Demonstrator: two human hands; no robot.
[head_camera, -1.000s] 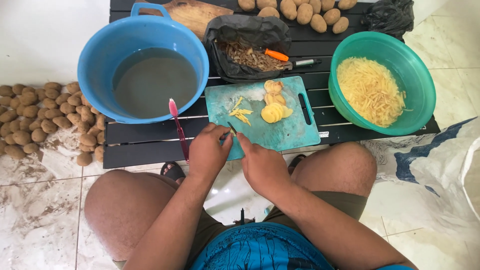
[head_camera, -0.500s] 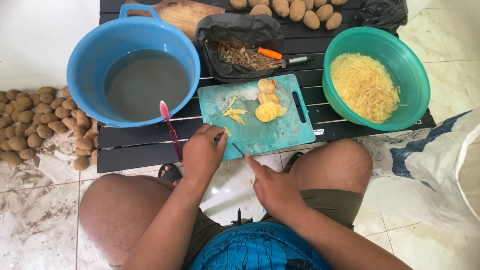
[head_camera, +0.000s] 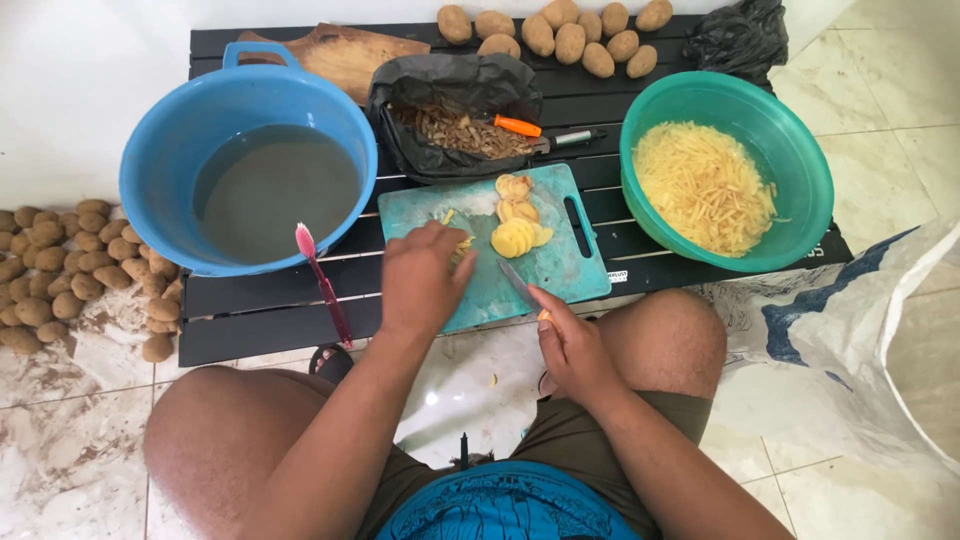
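One white label (head_camera: 617, 276) beside teal board (head_camera: 560, 262)

Single head-worn view, looking steeply down, close over bench (head_camera: 260, 320) and lap

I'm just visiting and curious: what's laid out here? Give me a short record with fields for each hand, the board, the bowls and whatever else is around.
Left hand: resting on potato strips on the cutting board
Right hand: gripping a knife, blade over the board
Board: teal, carries sliced potato
Blue tub: holds murky water
Green bowl: holds cut potato strips
Black bag: holds peelings
Whole potatoes: at the bench's far edge, more on the floor
Pink toothbrush: beside the tub
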